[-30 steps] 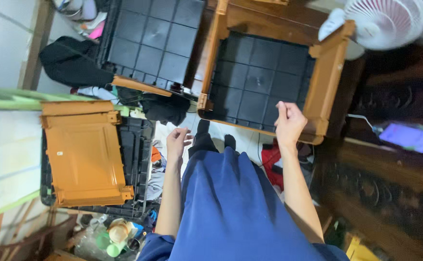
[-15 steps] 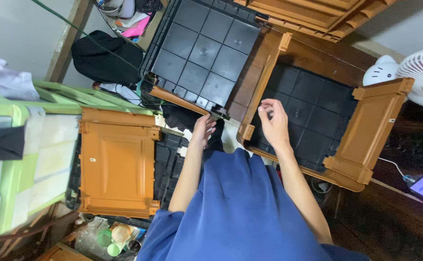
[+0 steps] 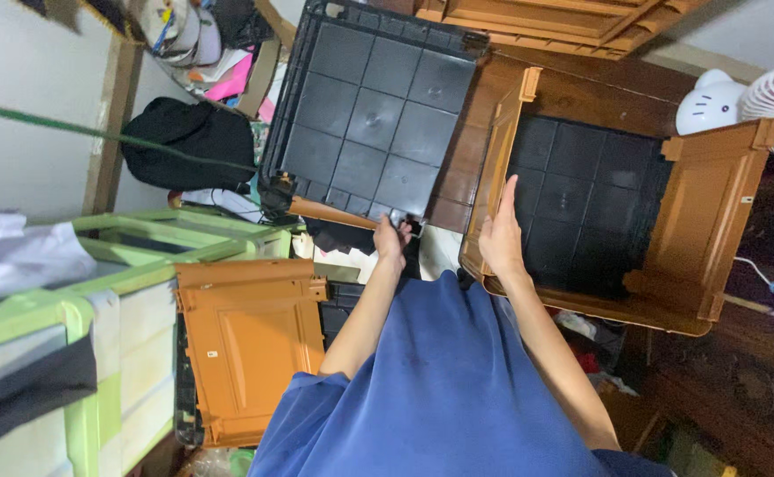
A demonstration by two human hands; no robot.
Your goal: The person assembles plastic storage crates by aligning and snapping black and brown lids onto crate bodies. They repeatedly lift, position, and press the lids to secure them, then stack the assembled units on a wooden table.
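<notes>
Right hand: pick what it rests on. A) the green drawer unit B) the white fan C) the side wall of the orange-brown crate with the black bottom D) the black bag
C: the right hand lies flat against the side wall of the orange-brown crate, far from the other things listed.

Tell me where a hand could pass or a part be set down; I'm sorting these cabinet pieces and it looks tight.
Bare room: the black gridded floor inside the brown open box, beyond the right hand, and the flat black gridded panel above the left hand. Crowded: the gap between the hands, the clutter around the black bag, and the strip between the orange door panel and the green drawer unit.
</notes>
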